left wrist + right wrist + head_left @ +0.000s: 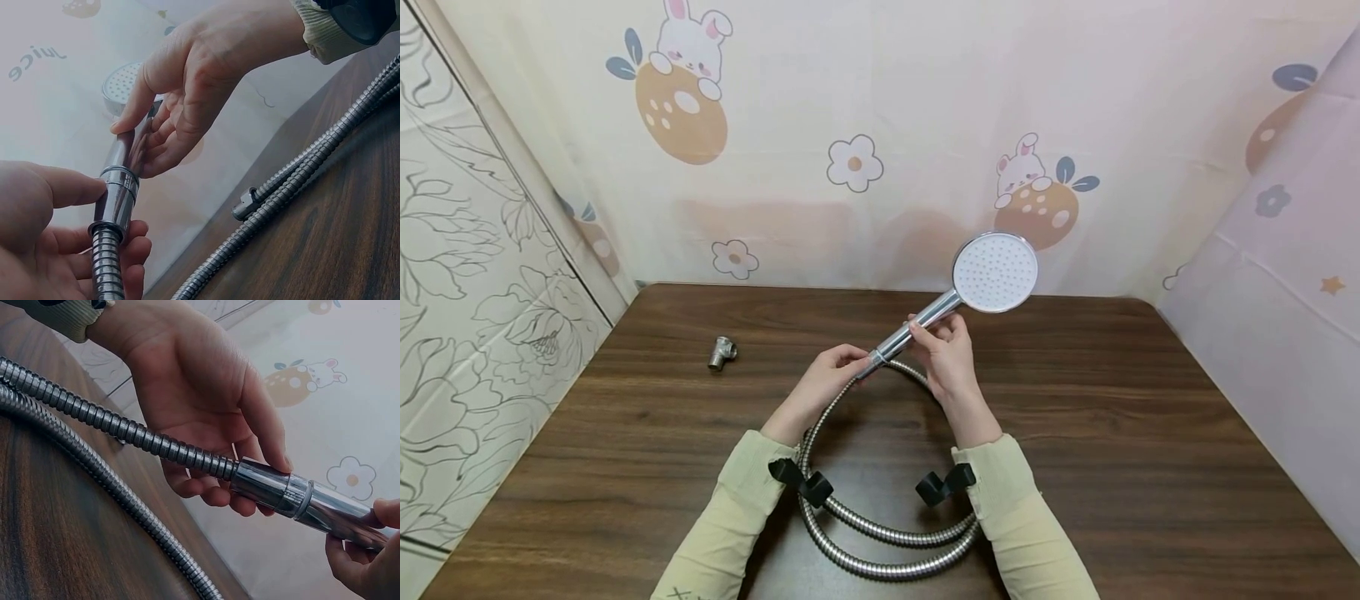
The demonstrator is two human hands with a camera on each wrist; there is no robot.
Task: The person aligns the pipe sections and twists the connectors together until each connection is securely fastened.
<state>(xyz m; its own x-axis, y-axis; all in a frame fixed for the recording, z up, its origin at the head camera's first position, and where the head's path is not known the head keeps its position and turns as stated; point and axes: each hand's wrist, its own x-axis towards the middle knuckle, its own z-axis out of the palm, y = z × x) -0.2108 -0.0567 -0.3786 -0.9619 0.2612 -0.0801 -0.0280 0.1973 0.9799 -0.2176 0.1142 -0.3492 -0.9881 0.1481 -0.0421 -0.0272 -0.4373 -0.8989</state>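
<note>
My right hand (949, 354) grips the chrome handle of a hand shower (996, 272), its round white spray face tilted up at the right. With thumb and fingers, my left hand (831, 379) pinches the smooth chrome end nut (259, 482) of a ribbed metal shower hose (880, 571). That nut sits right against the handle's lower end, in line with it, as both wrist views show. From there the hose loops down between my forearms onto the table. Its other end, a chrome fitting (245, 204), shows in the left wrist view.
A small metal tee fitting (722, 353) lies on the dark wooden table (1112, 400) to the left of my hands. Behind the table hangs a patterned curtain (790, 100), and another pale cloth (1285, 292) borders the right side. Black wrist cameras (801, 482) sit on both sleeves.
</note>
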